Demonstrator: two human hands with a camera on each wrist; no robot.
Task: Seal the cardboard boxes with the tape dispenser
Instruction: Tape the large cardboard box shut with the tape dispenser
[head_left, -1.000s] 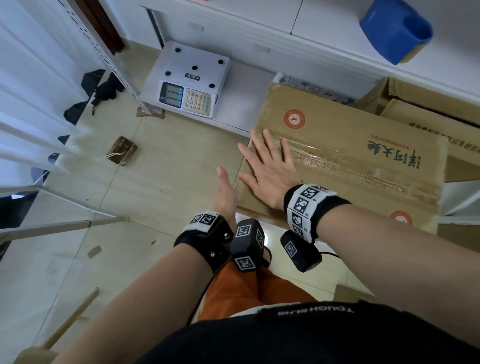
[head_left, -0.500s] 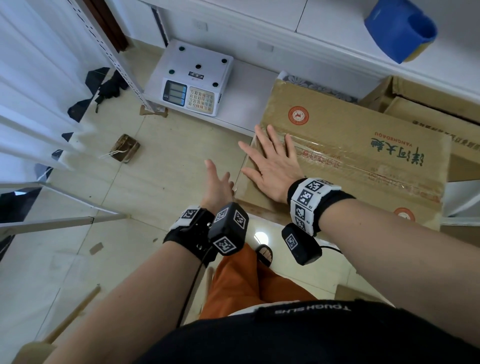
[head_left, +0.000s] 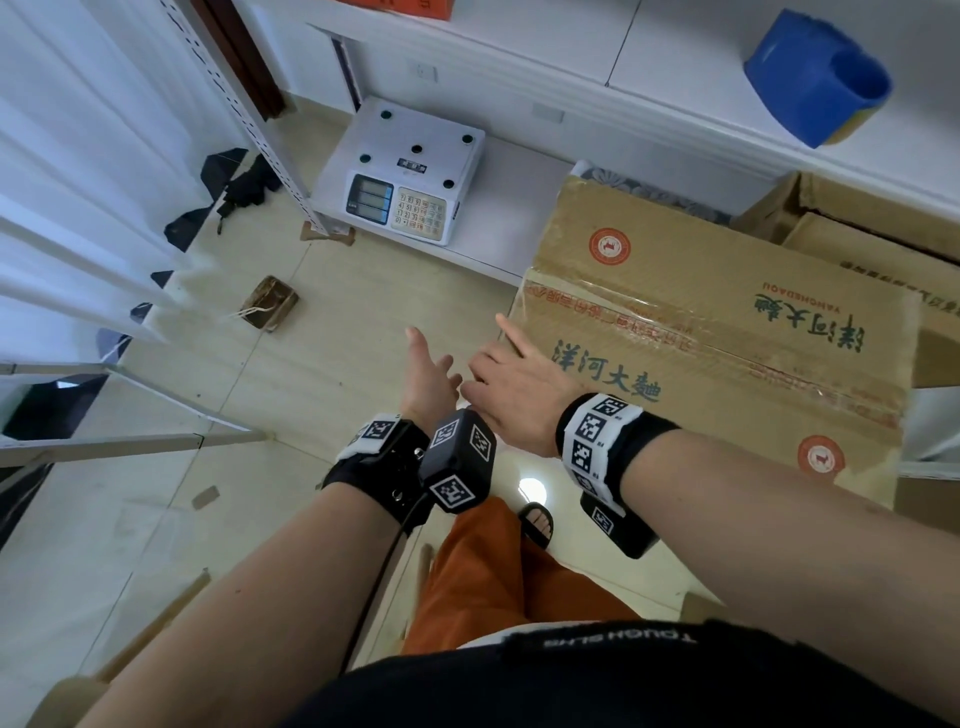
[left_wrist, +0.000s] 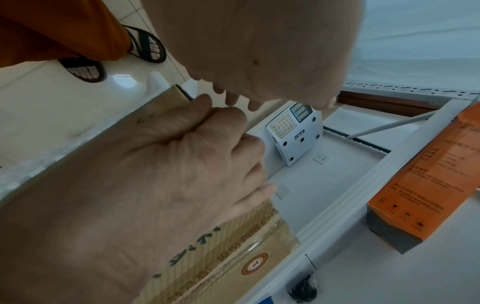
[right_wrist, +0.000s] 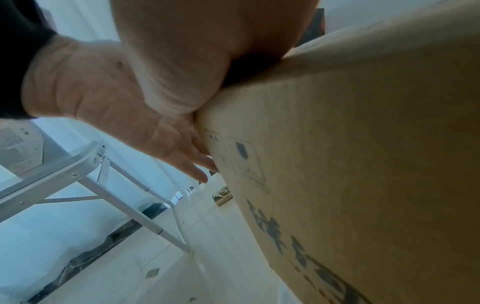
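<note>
Box (head_left: 701, 332) is already taped along its seam; right hand (head_left: 519, 395) grips its near-left corner, left hand (head_left: 426, 379) reaches in loose and empty. Next: probably shifting it aside.

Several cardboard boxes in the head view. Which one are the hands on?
The taped box with green characters and red round seals, nearest the person. The right hand wraps its near-left corner; the left hand lies against its end face. The boxes behind, at right, are untouched.
</note>
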